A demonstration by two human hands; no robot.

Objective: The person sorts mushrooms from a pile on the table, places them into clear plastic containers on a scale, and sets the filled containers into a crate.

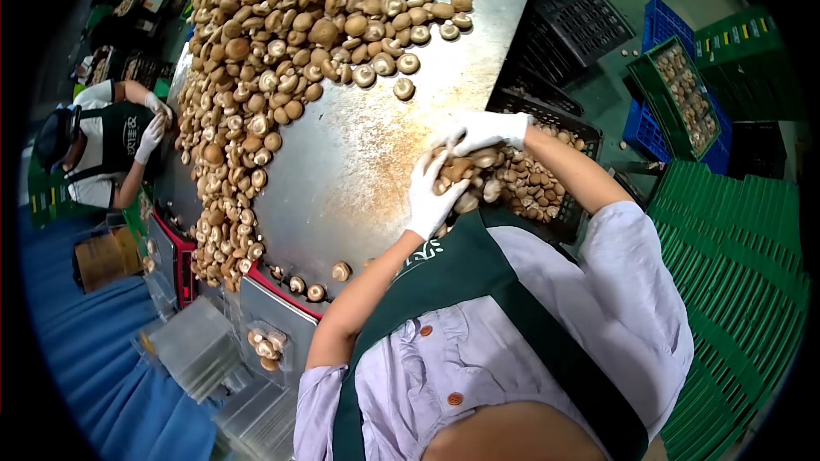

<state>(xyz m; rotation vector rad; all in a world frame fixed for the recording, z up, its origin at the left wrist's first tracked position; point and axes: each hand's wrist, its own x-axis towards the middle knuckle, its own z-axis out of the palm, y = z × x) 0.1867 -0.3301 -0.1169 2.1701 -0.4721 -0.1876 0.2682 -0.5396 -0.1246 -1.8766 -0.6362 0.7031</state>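
Note:
Both my hands wear white gloves and meet at the table's edge, close to my apron. My left hand (433, 195) curls its fingers around several brown shiitake mushrooms (465, 172). Reaching in from the other side, my right hand (487, 133) bends over the same cluster, its fingertips near those of the left and partly hidden. Beside and below them, a black crate (591, 138) holds many small mushrooms (531, 183). A large heap of mushrooms (282, 43) spreads over the metal table (316, 171).
Across the table, a co-worker (107, 141) in white gloves handles something small. A scale (278, 316) carries a few mushrooms, near clear plastic boxes (201, 346). Stacked green crates (726, 290), a green crate of mushrooms (679, 94) and black crates (581, 21) stand on the right.

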